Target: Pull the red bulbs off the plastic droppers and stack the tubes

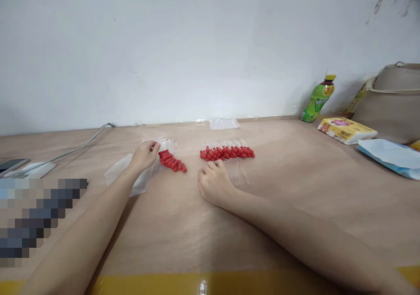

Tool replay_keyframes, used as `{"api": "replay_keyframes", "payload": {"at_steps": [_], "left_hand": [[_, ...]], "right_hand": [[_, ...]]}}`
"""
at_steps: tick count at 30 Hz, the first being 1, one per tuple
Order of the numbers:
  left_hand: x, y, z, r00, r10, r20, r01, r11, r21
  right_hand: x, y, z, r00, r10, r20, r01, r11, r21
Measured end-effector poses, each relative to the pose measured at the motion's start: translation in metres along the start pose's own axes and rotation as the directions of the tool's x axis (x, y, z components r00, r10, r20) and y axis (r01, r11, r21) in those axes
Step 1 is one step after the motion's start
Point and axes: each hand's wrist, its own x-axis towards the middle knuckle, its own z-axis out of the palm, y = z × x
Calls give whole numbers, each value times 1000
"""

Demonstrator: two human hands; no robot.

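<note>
Several thin clear sticks with red tips (226, 152) lie in a row at the centre, tips together and stems pointing both away and toward me. My right hand (215, 182) is at the near left end of this row, fingers curled in a pinch over the stems; what it grips is too small to make out. A smaller fanned bunch of red tips (173, 161) lies to the left. Beside it my left hand (146, 154) has its thumb and fingers pinched together over clear plastic bags (141, 183); whatever is between the fingertips is unclear.
At the back stands a small clear packet (224, 123). On the right are a green bottle (317, 100), a yellow tissue pack (347, 130), a blue-white packet (390, 156) and a beige bag (390, 105). A grey cable (85, 144) and a phone (12, 165) lie left.
</note>
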Motion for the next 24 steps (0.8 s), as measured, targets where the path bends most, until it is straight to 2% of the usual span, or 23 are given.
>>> {"api": "replay_keyframes", "payload": {"at_steps": [3, 5, 7, 10, 15, 20, 24], "left_hand": [[-4, 18, 0, 993, 69, -93, -67, 998, 20], [-8, 36, 4, 975, 195, -106, -193, 981, 25], [-13, 56, 10, 941, 337, -37, -337, 942, 13], [-19, 84, 22, 896, 429, 112, -429, 903, -30], [-15, 108, 37, 897, 359, 259, -357, 932, -55], [-9, 112, 45, 890, 306, 337, -302, 951, -65], [-11, 112, 49, 899, 273, 341, -261, 962, -81]], "right_hand": [[-1, -2, -1, 997, 77, 29, -79, 994, 71], [-1, -1, -1, 993, 104, 51, -109, 987, 115], [0, 0, -1, 990, 118, 81, -128, 981, 143], [1, 2, 0, 984, 134, 116, -152, 975, 162], [1, 3, -4, 983, 139, 119, -160, 969, 187], [-8, 12, -15, 978, 186, 91, -202, 952, 229], [-23, 26, -19, 973, 227, 38, -230, 944, 236]]}}
